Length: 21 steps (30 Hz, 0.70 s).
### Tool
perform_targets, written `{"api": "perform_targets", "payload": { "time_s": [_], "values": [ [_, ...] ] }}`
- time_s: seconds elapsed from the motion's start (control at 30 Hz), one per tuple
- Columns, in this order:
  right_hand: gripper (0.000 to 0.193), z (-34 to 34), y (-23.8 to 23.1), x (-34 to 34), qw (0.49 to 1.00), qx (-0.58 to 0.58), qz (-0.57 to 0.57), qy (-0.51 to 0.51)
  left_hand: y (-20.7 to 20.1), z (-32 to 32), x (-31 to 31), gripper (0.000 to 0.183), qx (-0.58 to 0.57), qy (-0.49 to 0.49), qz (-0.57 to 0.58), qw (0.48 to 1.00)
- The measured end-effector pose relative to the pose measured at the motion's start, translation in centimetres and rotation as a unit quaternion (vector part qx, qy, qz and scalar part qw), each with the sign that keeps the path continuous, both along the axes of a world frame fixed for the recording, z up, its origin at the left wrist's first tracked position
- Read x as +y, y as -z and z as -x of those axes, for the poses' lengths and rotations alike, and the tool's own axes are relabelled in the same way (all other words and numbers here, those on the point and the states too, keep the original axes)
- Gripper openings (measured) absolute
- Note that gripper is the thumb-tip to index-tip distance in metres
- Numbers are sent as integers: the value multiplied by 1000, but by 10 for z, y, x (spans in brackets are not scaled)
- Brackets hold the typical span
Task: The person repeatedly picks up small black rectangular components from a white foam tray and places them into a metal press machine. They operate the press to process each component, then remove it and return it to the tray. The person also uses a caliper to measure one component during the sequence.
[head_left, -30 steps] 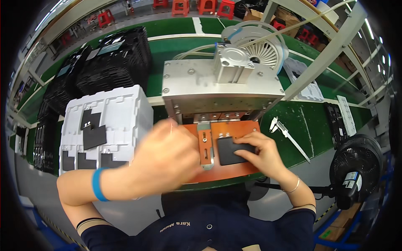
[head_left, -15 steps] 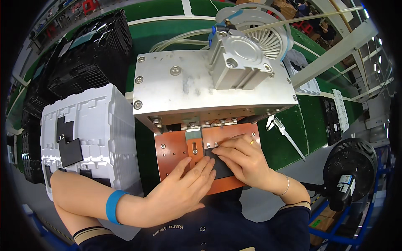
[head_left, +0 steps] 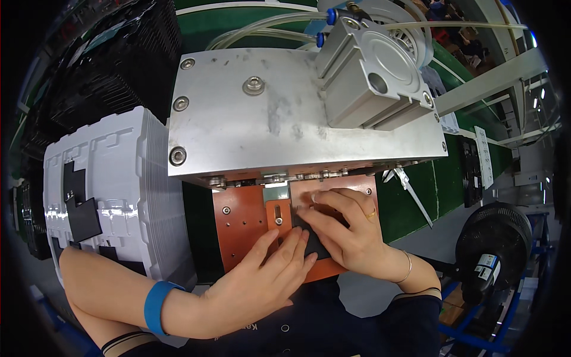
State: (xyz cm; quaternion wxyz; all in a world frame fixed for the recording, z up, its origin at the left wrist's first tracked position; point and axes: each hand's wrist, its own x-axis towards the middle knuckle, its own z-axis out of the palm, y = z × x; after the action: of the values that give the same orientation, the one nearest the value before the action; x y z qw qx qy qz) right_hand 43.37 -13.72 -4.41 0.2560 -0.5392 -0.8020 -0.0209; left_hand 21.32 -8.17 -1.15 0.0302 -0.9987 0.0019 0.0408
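A thin black flat piece (head_left: 319, 245) lies on the orange base plate (head_left: 241, 207), partly hidden under my fingers. My left hand (head_left: 256, 282) rests with its fingers stretched out along the left edge of the piece. On the far end of that piece, my right hand (head_left: 360, 241) has its fingers bent, thumb and index finger closed down at its edge; the fingertips cover what is there. An orange slotted block (head_left: 278, 213) with a screw sits just left of the piece. Directly beyond stands a silver metal press (head_left: 238, 131) with a square cylinder (head_left: 380, 77) on top.
To the left, a stack of white trays (head_left: 113, 143) carries several black flat pieces. Black crates (head_left: 119, 65) stand behind it. A caliper (head_left: 410, 193) lies on the green table (head_left: 404, 214) at the right, and a black fan (head_left: 493, 238) stands nearer.
The view has moved closer to the press. My right index finger has lifted and spread slightly from the far edge of the black piece; my left hand stays beside it.
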Motion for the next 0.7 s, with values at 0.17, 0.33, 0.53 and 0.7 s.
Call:
{"api": "perform_targets", "payload": {
  "time_s": [0.17,0.33,0.53,0.7],
  "values": [
    [40,-1,0,-2,1000,9,18,7,-2,-2,1,75,7,6,8,1000],
    [40,-7,-11,-25,989,132,36,57,-1,-1,2,77,0,1,11,1000],
    [42,-17,-7,-42,991,79,109,5,0,-1,4,82,-3,-15,65,998],
    [35,-27,-4,-14,992,95,83,-6,0,-7,17,85,-28,-65,95,993]
  ]
}}
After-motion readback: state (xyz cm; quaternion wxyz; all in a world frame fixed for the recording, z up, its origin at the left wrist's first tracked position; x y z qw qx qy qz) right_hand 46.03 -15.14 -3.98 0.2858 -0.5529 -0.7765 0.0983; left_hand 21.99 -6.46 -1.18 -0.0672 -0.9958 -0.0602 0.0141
